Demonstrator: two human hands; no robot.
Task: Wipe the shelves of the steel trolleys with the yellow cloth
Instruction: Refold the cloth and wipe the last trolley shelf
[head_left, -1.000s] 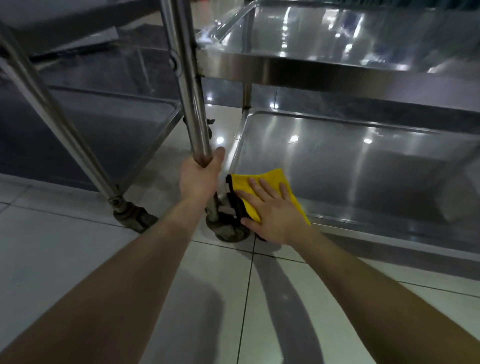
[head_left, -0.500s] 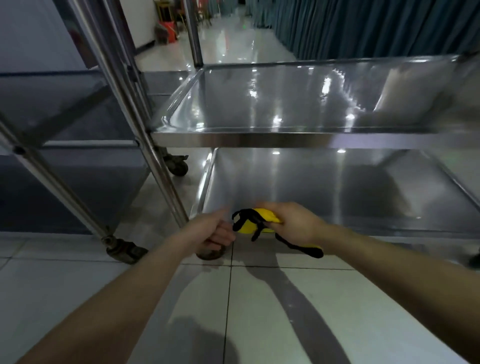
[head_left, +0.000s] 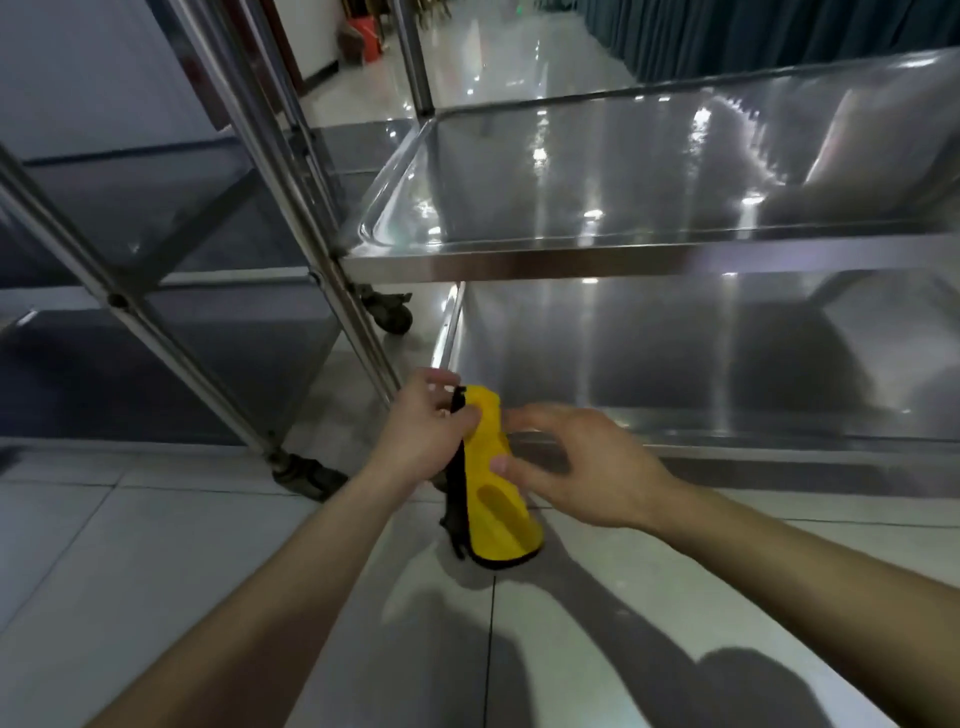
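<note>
Head camera: a person pauses mid-clean at a steel trolley (head_left: 571, 267) that fills the right of the frame, the yellow cloth (head_left: 493, 499) now off the metal and hanging in the air at lower centre, just in front of the lower shelf (head_left: 675, 353) and above the tiled floor (head_left: 156, 545). A second ago the right hand (head_left: 587, 467) was pressing the cloth flat on that shelf's near corner while the left hand (head_left: 421, 431) gripped the upright post (head_left: 312, 228); half a second ago the right hand had lifted the cloth away bunched up. Now the left hand has let go of the post and pinches the cloth's top end, so that the cloth hangs lengthwise, its black edging showing along the left side. The right hand, somewhat blurred, has its fingers loosely spread, only the thumb touching the yellow face. Neither hand touches the trolley. Wiping of the lower shelf appears to be suspended, if not finished. The cloth looks to be getting shaken out or refolded for a fresh face, with the upper shelf (head_left: 597, 171) and the second trolley (head_left: 130, 197) at upper left probably to follow.
</note>
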